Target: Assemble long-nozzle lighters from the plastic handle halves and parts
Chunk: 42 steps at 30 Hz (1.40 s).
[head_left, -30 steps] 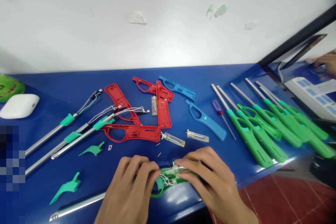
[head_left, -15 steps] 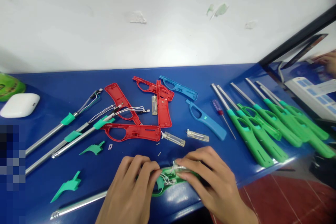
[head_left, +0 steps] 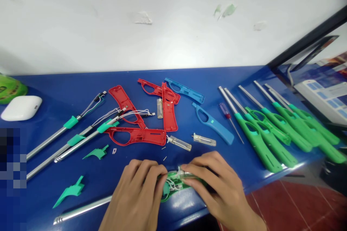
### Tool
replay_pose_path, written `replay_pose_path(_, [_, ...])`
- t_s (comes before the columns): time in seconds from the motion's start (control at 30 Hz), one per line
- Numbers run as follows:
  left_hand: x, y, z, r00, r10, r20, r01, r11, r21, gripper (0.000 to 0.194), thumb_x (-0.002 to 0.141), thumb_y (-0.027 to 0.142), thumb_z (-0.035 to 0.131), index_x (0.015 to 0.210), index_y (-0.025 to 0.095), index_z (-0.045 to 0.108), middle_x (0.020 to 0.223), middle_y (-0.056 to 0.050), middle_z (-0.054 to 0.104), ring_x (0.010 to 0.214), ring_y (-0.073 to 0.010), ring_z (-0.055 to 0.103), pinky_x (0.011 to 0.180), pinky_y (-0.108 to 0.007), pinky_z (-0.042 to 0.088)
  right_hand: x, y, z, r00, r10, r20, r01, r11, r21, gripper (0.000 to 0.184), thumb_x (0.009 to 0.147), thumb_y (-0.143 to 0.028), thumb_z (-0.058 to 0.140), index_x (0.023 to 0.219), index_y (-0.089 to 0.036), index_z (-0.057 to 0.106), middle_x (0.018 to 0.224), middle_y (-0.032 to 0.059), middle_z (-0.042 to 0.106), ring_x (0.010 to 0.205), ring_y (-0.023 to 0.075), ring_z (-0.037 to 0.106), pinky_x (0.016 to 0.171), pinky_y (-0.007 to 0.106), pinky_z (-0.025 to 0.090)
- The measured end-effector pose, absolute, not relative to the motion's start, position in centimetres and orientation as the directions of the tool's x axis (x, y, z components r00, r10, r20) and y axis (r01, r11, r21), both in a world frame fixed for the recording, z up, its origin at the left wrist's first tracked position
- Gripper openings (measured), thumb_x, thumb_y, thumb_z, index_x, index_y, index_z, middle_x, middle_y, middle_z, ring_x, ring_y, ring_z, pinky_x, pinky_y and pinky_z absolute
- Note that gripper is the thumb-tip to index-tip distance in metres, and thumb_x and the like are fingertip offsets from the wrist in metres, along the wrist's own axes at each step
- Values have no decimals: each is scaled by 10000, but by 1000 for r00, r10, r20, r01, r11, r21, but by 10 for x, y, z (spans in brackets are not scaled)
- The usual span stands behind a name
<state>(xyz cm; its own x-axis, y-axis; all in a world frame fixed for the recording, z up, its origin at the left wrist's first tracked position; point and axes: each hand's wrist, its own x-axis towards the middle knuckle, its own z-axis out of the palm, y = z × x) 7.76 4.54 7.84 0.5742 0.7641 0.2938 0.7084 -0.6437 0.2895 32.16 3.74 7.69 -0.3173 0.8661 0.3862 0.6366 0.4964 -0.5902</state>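
Near the table's front edge lies an opened green gas lighter, its white wires and teal trigger showing inside the handle shell. Its metal barrel points out to the left. My left hand is closed on the lighter's handle beside the trigger, partly hiding it. Between the fingers of my right hand is a clear fuel tank with a white valve end, held over the right part of the shell. The tank's far end is hidden under my fingers.
Red handle shells, blue handle shells and loose fuel tanks lie mid-table. Wired barrels and teal triggers are left. A screwdriver and several assembled green lighters lie right. A white case sits far left.
My left fingers have shifted slightly on the lighter's handle, and the lighter has moved a touch to the right. My right hand keeps its hold on the fuel tank.
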Motion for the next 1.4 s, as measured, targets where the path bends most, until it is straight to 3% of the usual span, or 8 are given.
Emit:
replay_pose_path(0.23, [81,46,75,582,773,251,697,-634,335,304,1064,58,450,1163,201,700,1121,-25,759,960,-212,619,825,-348,531,322,37,77,-326,868,374,645,493,-583,156,1116,-218,649,1234,-228,751,1045,29,768,891,166,694,806,319,604])
replay_pose_path(0.37, [90,38,61,482,799,358,729,-593,342,389,1078,82,385,1227,205,722,1155,-58,776,1042,-267,635,899,-443,514,322,37,76,-341,860,379,645,508,-571,151,1115,-210,646,1224,-214,751,1045,35,781,898,174,706,822,326,601])
replay_pose_path(0.43, [90,36,58,468,820,331,743,-567,355,415,1067,67,390,1244,228,729,1158,-52,776,1052,-273,641,919,-464,506,322,37,75,-347,855,385,642,516,-567,148,1112,-207,650,1223,-204,749,1047,38,783,902,175,704,829,327,597])
replay_pose_path(0.53, [85,39,65,561,796,225,698,-602,388,350,1074,93,475,1270,248,720,1159,-20,766,1044,-247,636,909,-423,516,322,38,77,-324,859,396,634,508,-583,147,1108,-204,661,1223,-211,751,1044,34,775,891,167,693,816,318,595])
replay_pose_path(0.77, [83,46,74,541,795,274,672,-605,427,230,1104,131,535,1223,233,704,1114,-2,740,1060,-209,603,930,-382,506,322,38,80,-295,853,431,614,515,-598,145,1094,-171,673,1208,-197,759,1011,35,762,863,156,684,783,300,598])
replay_pose_path(1.0, [86,44,75,548,782,299,654,-623,429,231,1091,77,533,1195,209,691,1102,-6,731,1050,-197,598,897,-372,511,321,39,80,-296,853,429,618,514,-595,137,1081,-181,693,1192,-201,770,1012,40,784,855,170,698,773,313,607])
replay_pose_path(1.13, [85,43,72,491,831,262,664,-552,504,251,1094,102,533,1220,246,695,1090,-20,696,1009,-196,594,850,-364,517,321,40,81,-306,846,436,621,524,-583,130,1088,-190,681,1176,-194,778,998,44,794,845,172,710,757,318,615])
replay_pose_path(1.4, [77,39,66,507,832,225,666,-544,510,370,1075,72,537,1314,298,706,1169,-4,723,1056,-192,615,920,-371,547,322,38,78,-320,855,408,619,515,-593,161,1091,-175,675,1224,-207,759,1050,39,788,890,173,695,802,316,601])
